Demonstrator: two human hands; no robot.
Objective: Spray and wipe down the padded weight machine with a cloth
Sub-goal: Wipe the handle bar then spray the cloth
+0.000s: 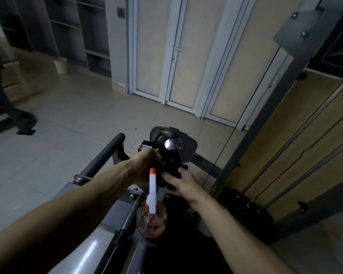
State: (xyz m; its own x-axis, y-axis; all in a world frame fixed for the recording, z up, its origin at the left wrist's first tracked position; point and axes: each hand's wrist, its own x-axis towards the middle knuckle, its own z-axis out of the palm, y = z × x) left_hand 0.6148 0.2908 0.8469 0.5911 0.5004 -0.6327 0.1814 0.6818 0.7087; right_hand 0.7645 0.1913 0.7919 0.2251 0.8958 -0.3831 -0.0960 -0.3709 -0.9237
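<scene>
A clear spray bottle of pink liquid, with a white sprayer and orange tip, stands upright on the weight machine's frame, just below my hands. A dark cloth is bunched over the machine's pivot, under a chrome knob. My left hand grips the cloth from the left, its fingers curled. From the right, my right hand holds the cloth, thumb on top. A dark padded roller angles off to the left. The black seat pad lies dim at the bottom.
The machine's grey upright, cable and guide rods rise at the right over a black weight stack. Another machine's foot stands at the left on the tiled floor. White doors and a pale bin are beyond.
</scene>
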